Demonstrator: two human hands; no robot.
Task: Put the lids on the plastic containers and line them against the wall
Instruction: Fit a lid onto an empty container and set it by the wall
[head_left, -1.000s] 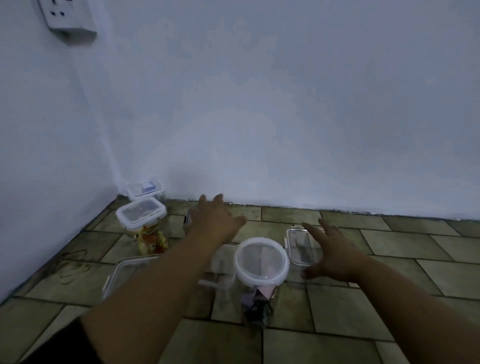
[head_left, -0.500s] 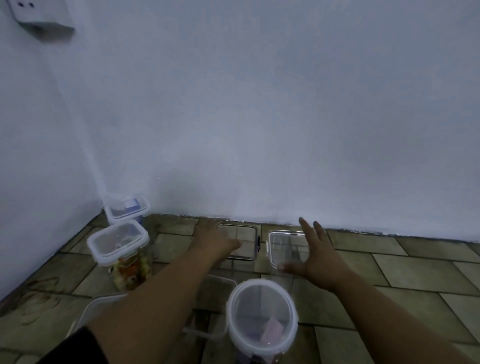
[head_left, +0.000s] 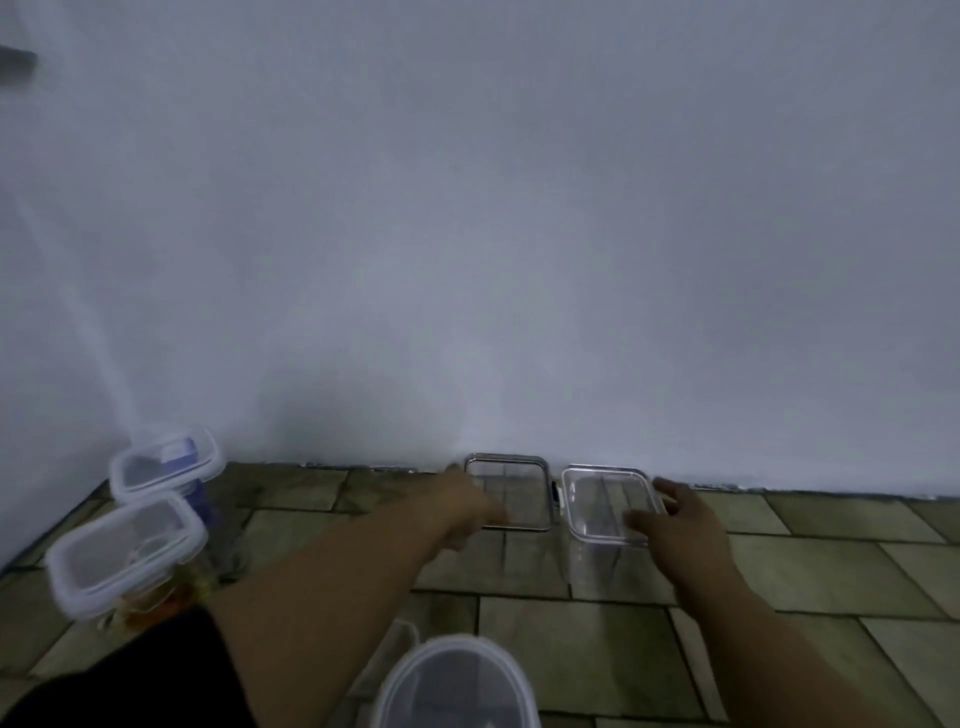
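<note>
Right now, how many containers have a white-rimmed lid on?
3. One in the corner by the wall, one nearer on the left with colourful contents, and a round one at the bottom edge. More may sit below the frame.

Home floor corner: tiled floor (head_left: 597, 644), painted wall (head_left: 519, 234).

Both your arms reach forward and down, bare from the elbows on; a dark sleeve covers your left upper arm at the lower left edge of view. Your left hand (head_left: 470, 506) is stretched out palm down, its fingers pointing forward and blurred, so their spread is hard to read. Your right hand (head_left: 670, 525) lies palm down too, fingers spread and loosely extended, thumb angled inward toward the left. The two hands stay apart.
</note>
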